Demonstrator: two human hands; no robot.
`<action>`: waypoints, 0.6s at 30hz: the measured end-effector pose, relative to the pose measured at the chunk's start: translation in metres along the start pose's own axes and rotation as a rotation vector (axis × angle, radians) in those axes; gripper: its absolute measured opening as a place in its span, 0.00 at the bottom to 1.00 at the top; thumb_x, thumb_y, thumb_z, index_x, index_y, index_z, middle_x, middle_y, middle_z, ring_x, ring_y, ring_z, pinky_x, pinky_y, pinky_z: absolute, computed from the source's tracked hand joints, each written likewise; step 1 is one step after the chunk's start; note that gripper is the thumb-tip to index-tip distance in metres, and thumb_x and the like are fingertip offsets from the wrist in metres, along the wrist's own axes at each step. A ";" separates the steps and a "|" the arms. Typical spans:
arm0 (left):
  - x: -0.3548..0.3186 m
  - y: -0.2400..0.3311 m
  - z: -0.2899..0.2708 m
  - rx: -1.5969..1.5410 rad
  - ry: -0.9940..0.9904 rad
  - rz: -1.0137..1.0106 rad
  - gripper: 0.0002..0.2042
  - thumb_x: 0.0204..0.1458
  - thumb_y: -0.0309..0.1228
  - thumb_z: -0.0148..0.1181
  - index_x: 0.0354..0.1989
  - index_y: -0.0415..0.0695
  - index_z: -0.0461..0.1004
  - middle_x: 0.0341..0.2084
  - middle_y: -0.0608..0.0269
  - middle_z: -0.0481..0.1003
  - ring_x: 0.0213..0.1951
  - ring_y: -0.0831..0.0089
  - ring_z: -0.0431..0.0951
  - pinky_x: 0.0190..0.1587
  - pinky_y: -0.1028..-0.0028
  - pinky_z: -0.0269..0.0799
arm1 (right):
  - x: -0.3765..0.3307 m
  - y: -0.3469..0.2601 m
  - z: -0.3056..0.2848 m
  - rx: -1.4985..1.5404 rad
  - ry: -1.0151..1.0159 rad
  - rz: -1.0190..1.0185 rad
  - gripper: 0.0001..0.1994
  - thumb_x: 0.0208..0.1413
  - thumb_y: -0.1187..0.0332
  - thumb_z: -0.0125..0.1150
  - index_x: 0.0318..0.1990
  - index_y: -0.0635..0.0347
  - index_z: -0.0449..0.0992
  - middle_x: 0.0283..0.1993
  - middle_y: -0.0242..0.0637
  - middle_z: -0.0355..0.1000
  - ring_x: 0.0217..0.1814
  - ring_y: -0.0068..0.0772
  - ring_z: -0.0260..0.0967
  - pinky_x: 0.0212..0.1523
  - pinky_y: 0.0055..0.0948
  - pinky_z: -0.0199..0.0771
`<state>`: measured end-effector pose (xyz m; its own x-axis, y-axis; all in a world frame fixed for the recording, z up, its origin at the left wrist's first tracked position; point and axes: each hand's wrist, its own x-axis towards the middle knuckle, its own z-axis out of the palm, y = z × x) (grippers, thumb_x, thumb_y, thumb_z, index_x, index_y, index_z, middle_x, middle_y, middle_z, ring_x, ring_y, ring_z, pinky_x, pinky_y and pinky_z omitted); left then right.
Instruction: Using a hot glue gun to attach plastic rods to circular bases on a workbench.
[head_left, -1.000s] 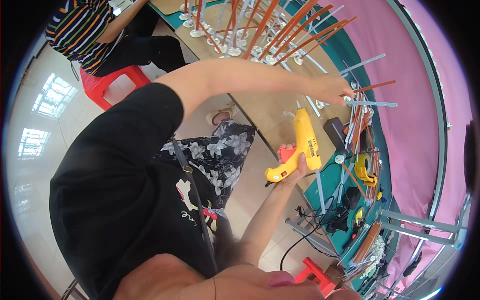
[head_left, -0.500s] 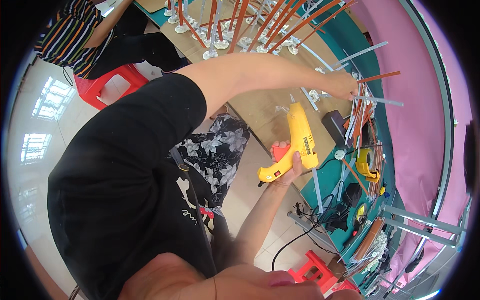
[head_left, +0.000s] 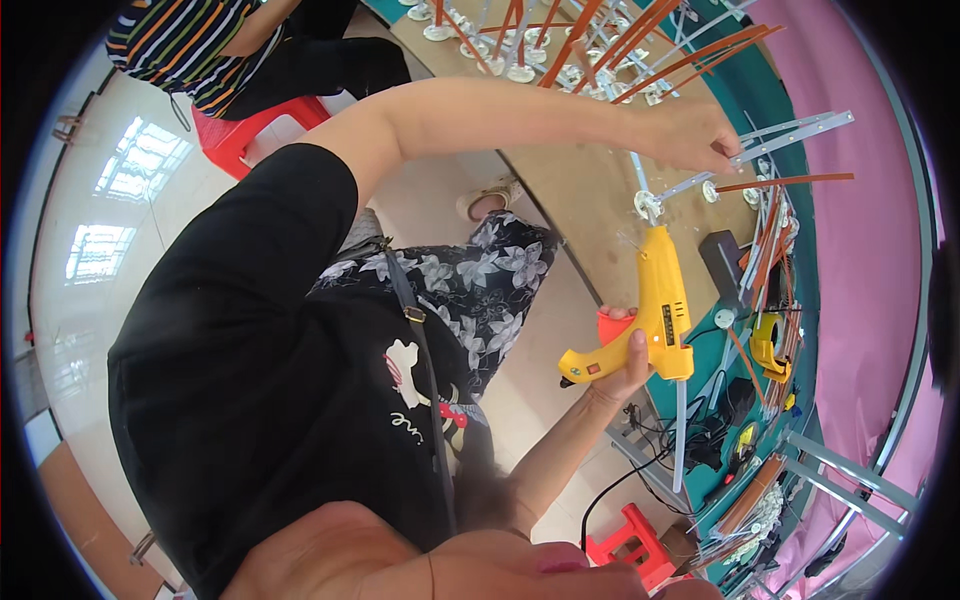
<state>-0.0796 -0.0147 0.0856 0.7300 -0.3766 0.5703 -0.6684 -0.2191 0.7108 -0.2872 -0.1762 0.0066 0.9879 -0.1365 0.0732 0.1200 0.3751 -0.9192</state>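
Note:
My right hand (head_left: 628, 372) is wrapped around the handle of a yellow hot glue gun (head_left: 662, 300) with a red trigger. A whitish glue stick (head_left: 681, 440) pokes out of its rear end. The gun's nozzle is at a small round white base (head_left: 648, 205) on the brown board. My left hand (head_left: 705, 140) pinches a pale grey strip with holes (head_left: 790, 138); one end reaches down to that base, though whether it touches cannot be made out. Beside my left hand, a brown strip (head_left: 785, 183) lies with a white disc (head_left: 710, 191) at its end.
Many brown and grey strips on white bases (head_left: 520, 72) stand at the far end of the board. A black box (head_left: 720, 262), a yellow tape dispenser (head_left: 768, 345) and tangled black cables (head_left: 700, 430) lie on the green table. Another person (head_left: 190, 50) sits by a red stool (head_left: 240, 140).
My left hand has come away from the loose strips with a grey strip, whose end is now near the base. The glue gun's nozzle has come to the base. The whole view has shifted.

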 end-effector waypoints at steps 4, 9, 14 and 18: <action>-0.006 0.005 0.006 -0.018 -0.003 0.051 0.10 0.45 0.35 0.56 0.30 0.41 0.76 0.15 0.62 0.71 0.18 0.76 0.67 0.23 0.75 0.62 | -0.017 -0.007 -0.005 -0.072 0.069 -0.022 0.16 0.44 0.69 0.55 0.41 0.68 0.65 0.33 0.41 0.65 0.34 0.35 0.67 0.42 0.44 0.68; -0.012 0.008 0.006 -0.009 0.039 0.074 0.10 0.44 0.34 0.56 0.29 0.40 0.76 0.13 0.62 0.71 0.17 0.73 0.68 0.23 0.73 0.62 | -0.017 -0.008 -0.004 -0.126 0.081 -0.009 0.16 0.45 0.69 0.55 0.41 0.68 0.65 0.32 0.41 0.66 0.33 0.36 0.68 0.41 0.42 0.69; -0.029 0.000 0.007 0.043 -0.085 -0.005 0.09 0.44 0.33 0.56 0.27 0.40 0.75 0.15 0.61 0.72 0.18 0.72 0.71 0.23 0.74 0.64 | -0.018 -0.011 0.009 -0.290 0.157 -0.027 0.16 0.44 0.70 0.56 0.41 0.68 0.65 0.29 0.42 0.68 0.31 0.37 0.70 0.39 0.39 0.71; -0.036 -0.008 0.009 0.005 -0.062 -0.058 0.09 0.44 0.33 0.56 0.27 0.40 0.75 0.16 0.61 0.73 0.19 0.73 0.72 0.24 0.74 0.65 | -0.015 -0.009 0.009 -0.392 0.132 0.029 0.17 0.44 0.69 0.59 0.41 0.67 0.64 0.27 0.42 0.70 0.30 0.36 0.70 0.37 0.34 0.71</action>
<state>-0.1021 -0.0079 0.0559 0.7576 -0.4181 0.5013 -0.6258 -0.2469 0.7399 -0.3023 -0.1691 0.0173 0.9662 -0.2570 0.0184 0.0207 0.0063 -0.9998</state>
